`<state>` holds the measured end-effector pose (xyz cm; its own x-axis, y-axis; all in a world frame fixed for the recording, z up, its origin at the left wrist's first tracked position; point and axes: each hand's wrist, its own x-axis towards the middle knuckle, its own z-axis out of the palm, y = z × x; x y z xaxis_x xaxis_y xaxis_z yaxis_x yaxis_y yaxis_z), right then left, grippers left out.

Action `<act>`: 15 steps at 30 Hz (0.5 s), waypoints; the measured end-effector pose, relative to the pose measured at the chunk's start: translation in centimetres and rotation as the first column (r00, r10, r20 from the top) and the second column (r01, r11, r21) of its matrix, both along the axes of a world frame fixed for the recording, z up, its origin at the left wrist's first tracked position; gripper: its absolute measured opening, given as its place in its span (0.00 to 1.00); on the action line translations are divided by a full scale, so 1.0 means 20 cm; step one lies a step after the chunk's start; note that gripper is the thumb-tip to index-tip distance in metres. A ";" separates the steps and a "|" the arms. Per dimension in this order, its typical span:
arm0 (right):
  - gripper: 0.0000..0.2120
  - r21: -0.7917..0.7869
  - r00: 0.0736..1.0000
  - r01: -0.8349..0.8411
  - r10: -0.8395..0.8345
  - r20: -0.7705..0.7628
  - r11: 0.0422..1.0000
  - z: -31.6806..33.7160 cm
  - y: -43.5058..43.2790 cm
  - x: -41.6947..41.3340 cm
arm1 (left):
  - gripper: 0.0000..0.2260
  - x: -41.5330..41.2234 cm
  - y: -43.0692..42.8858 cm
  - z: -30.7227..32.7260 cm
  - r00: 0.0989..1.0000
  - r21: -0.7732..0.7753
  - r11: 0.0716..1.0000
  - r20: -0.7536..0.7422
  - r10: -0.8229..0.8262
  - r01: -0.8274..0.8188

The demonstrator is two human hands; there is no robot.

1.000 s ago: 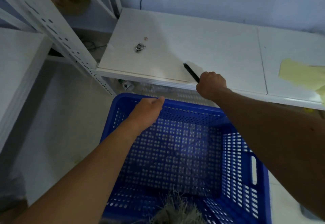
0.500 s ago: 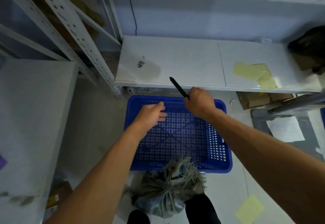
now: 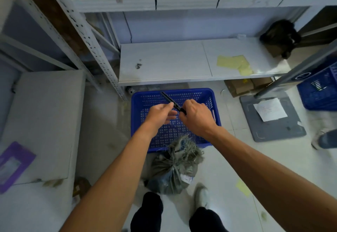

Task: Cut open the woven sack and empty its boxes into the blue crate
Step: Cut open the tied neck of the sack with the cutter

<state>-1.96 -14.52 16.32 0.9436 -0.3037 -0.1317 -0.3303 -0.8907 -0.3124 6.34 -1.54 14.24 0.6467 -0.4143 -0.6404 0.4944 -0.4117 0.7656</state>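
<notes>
A blue perforated crate (image 3: pixel 138 122) sits on the floor in front of the low white shelf, with nothing inside it. A grey woven sack (image 3: pixel 173 169), tied shut with a frayed top, stands on the floor against the crate's near wall, between my feet and the crate. My right hand (image 3: pixel 197 117) is closed around a slim black cutter (image 3: pixel 170 100) that points up and left over the crate. My left hand (image 3: pixel 161 113) is beside it, thumb and fingers touching the cutter's shaft near the grip.
A low white shelf (image 3: pixel 164 67) holds small metal parts and yellow papers (image 3: pixel 235 64). A perforated upright (image 3: pixel 87 36) stands left. A grey mat with paper (image 3: pixel 269 117), another blue crate (image 3: pixel 321 93) and someone's foot (image 3: pixel 324 138) lie right. A white surface (image 3: pixel 42 122) is left.
My view has risen and pulled back from the shelf. My right hand brought the cutter off the shelf to above the crate, and my left hand left the crate rim to meet it.
</notes>
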 end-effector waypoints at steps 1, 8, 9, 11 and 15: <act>0.11 0.008 1.000 -0.021 0.021 0.002 1.000 -0.01 0.01 -0.07 | 0.11 -0.05 -0.01 0.00 1.000 0.003 1.000 0.000 0.013 -0.013; 0.09 0.232 0.992 0.095 -0.071 -0.109 0.968 -0.14 -0.02 -0.52 | 0.11 -0.45 -0.06 -0.07 0.994 0.034 0.995 -0.053 0.094 -0.092; 0.09 0.294 0.985 0.134 -0.095 -0.143 0.946 -0.15 -0.03 -0.58 | 0.11 -0.50 -0.06 -0.08 0.996 0.030 0.997 -0.050 0.072 -0.070; 0.10 0.445 0.971 0.208 -0.129 -0.202 0.871 -0.17 -0.05 -0.67 | 0.10 -0.60 -0.06 -0.10 0.999 0.017 0.999 -0.037 0.033 -0.033; 0.11 0.594 0.972 0.219 -0.123 -0.198 0.774 -0.19 -0.04 -0.80 | 0.06 -0.77 -0.06 -0.12 0.999 -0.009 1.000 -0.046 -0.017 0.017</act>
